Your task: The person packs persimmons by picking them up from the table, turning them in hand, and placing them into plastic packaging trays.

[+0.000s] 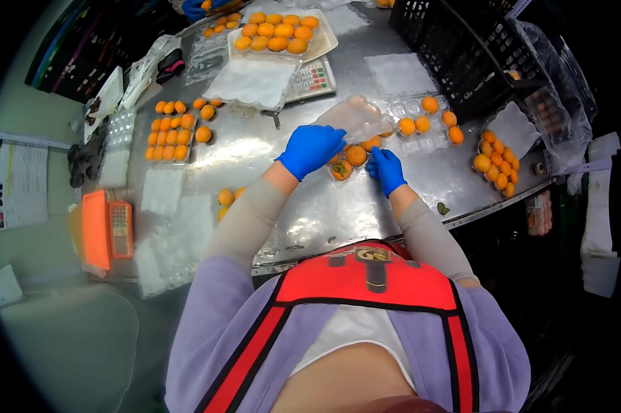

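Note:
Both hands wear blue gloves. At the middle of the metal table, my left hand [313, 151] is closed with its fingertips at the edge of a clear plastic lid [355, 118], which is tilted up. Below the lid sit several orange persimmons [356, 155] in a clear tray; one persimmon [340, 170] shows its green calyx. My right hand [387, 171] is at the right side of these fruits, fingers drawn together. What lies between its fingertips is hidden. Right of the lid lies a clear moulded tray [415, 141] partly filled with persimmons.
A filled persimmon tray [181, 138] lies at left, another [498, 162] at right. At the back, a scale [312, 81] stands by a heaped white tray [328, 43]. A black crate [462, 58] stands back right, an orange scale [97, 227] at left. White liners [180, 237] lie front left.

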